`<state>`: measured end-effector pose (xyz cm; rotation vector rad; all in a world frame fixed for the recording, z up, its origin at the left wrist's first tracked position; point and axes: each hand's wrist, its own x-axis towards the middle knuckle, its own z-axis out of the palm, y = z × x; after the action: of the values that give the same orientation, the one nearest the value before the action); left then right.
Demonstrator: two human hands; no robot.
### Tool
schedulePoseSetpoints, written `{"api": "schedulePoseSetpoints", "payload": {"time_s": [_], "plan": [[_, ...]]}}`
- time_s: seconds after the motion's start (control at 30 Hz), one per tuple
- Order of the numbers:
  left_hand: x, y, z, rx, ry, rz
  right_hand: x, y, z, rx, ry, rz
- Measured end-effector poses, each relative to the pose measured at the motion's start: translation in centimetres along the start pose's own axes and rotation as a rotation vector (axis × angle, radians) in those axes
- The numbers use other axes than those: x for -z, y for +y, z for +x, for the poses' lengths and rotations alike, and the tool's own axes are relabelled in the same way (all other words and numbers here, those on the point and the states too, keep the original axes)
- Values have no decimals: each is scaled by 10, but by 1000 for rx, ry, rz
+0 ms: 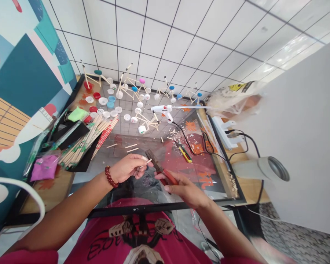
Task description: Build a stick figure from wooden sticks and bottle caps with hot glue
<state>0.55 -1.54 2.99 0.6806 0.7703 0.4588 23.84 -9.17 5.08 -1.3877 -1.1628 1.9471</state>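
Note:
Over the front of the glass-topped table (pixel 96 183), my left hand (pixel 130 168) pinches a short piece of wooden stick (pixel 149 161), with a beaded bracelet on its wrist. My right hand (pixel 185 187) grips red-handled pliers (pixel 157 165). The plier jaws are close to the stick's end; I cannot tell whether they touch it. Just beyond my left hand lie a few cut sticks (pixel 131 146). To the right of the pliers is a yellow utility knife (pixel 184 153) among small shavings.
Bundled wooden sticks (pixel 82 145) and a pink packet (pixel 44 167) lie at left. Behind are bottle caps (pixel 102 101), several stick-and-cap models, and a white glue gun (pixel 163 110) with its cord running right. A power strip (pixel 226 132) and grey lamp head (pixel 260 169) are at the right edge.

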Motion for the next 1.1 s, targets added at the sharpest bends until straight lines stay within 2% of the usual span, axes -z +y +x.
{"api": "schedulePoseSetpoints", "payload": {"time_s": [0.23,0.37,0.5,0.57,0.63,0.8,0.93,1.03,1.1], "plan": [[0,0,0,7,5,11,-4,-2,-1,81,41,-218],[2,0,1,33,-10,29,-6,-2,2,191,64,-420],[3,-5,3,21,15,95,-11,-1,3,240,140,-583],[3,-7,4,-16,39,124,-13,0,1,227,190,-582],[2,-9,5,-46,44,136,-13,1,-1,229,184,-532],[-2,-9,3,-25,21,119,-3,1,-6,110,-31,-377],[-4,-6,0,24,30,97,1,-2,-8,49,-108,-218],[-6,-5,-1,26,55,98,-9,-7,-10,114,-81,-299],[-9,-6,-1,-12,82,111,-17,-9,-12,164,-2,-379]]}}
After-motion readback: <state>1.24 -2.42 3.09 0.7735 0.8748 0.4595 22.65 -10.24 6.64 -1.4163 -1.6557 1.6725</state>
